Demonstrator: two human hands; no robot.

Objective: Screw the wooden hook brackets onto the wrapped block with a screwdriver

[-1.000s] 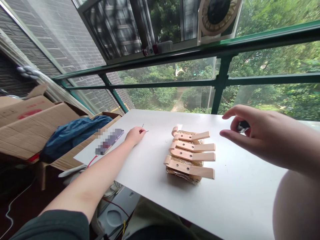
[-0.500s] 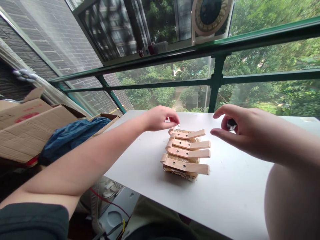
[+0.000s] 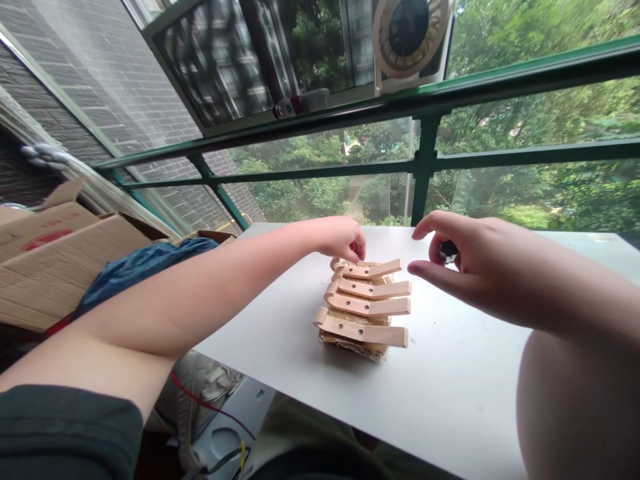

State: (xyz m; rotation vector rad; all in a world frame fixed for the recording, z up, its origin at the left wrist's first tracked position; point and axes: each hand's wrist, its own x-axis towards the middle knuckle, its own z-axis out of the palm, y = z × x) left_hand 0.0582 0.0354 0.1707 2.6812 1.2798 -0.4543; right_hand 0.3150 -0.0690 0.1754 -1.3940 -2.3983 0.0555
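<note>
Several pale wooden coat hooks [image 3: 367, 307] lie side by side across a block wrapped in clear or brown film [image 3: 350, 345]. Two dark round fittings show on the face of each hook. My left hand [image 3: 345, 239] is at the farthest hook, fingertips pinched together just above its left part. A small thin screw-like piece is in that pinch, mostly hidden by the fingers. To the right of the hooks hovers my right hand [image 3: 465, 257], thumb and index finger apart. Its other fingers curl around a small black object [image 3: 449, 251], mostly hidden in the palm.
The white table [image 3: 450, 380] carries the block and hooks. Cardboard boxes [image 3: 60, 267] and a blue plastic bag [image 3: 145, 267] stand on the left. A green railing [image 3: 425, 167] runs behind the table, with a round fan-like device [image 3: 410, 33] above it.
My left hand has moved slightly right and down, bringing its pinched fingertips over the farthest hook. My right hand keeps its pose. The whole view has shifted a little.
</note>
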